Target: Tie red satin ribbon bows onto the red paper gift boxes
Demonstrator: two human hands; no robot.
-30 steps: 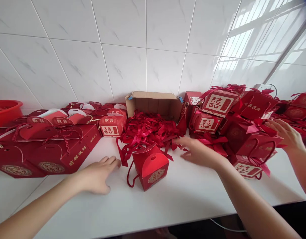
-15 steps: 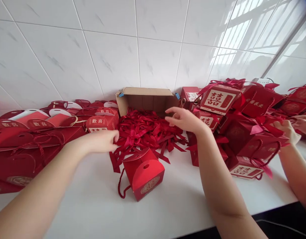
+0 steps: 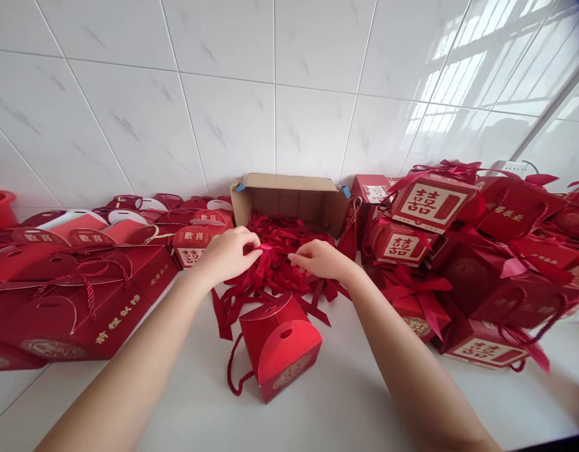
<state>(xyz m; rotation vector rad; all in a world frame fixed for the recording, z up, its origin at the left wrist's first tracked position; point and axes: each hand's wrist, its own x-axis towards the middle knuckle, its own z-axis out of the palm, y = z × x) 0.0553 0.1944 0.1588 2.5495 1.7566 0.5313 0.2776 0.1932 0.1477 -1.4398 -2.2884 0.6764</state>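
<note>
Head view. We compare this moment with the two earlier pictures. A second ago our left hand (image 3: pixel 228 254) lay flat on the counter (image 3: pixel 345 402) and our right hand (image 3: pixel 320 259) hovered open over the edge of the ribbon pile (image 3: pixel 275 263). Half a second ago both hands were raised and spread to either side of the pile. Now both have come together at the middle of the pile, and each has its fingertips pinched on a strand of red ribbon: the left hand is curled shut on a loop near its thumb, the right hand is closed on a strand just beside it. We judge from this that the work has passed from reaching to picking one ribbon out of the heap.

The ribbon pile spills from the mouth of an open cardboard box (image 3: pixel 293 198) that lies on its side against the tiled wall. The strands are satin red, cut short, tangled and overlapping; single ends trail onto the counter toward us.

Just in front of the pile stands a small red gift box (image 3: pixel 280 342) with a rounded flap and a cord handle, closed, with no ribbon on it. Flat unfolded boxes (image 3: pixel 77 282) are stacked at left. Finished ribbon-tied boxes (image 3: pixel 430 204) are heaped at right.
</note>
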